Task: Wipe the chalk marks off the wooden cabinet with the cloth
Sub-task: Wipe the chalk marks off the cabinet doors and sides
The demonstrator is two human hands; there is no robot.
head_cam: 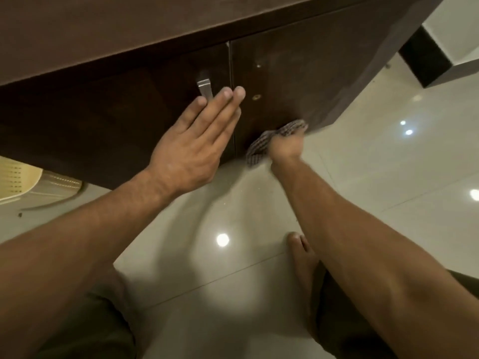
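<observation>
The dark brown wooden cabinet [298, 73] fills the top of the view, with two doors split by a vertical seam. My left hand [197, 143] lies flat, fingers together, across the seam, just below a metal handle [204, 88]. My right hand [286, 149] is blurred and gripped around a checked grey cloth [261, 143], pressed against the bottom edge of the right door. Faint pale smears show on the right door's upper part; no sharp chalk marks are visible.
Glossy pale floor tiles [388, 177] reflect ceiling lights. My bare foot [303, 257] and my knees in dark shorts are below. A cream plastic chair [23, 182] stands at the left. A dark skirting [427, 60] and white wall lie at the upper right.
</observation>
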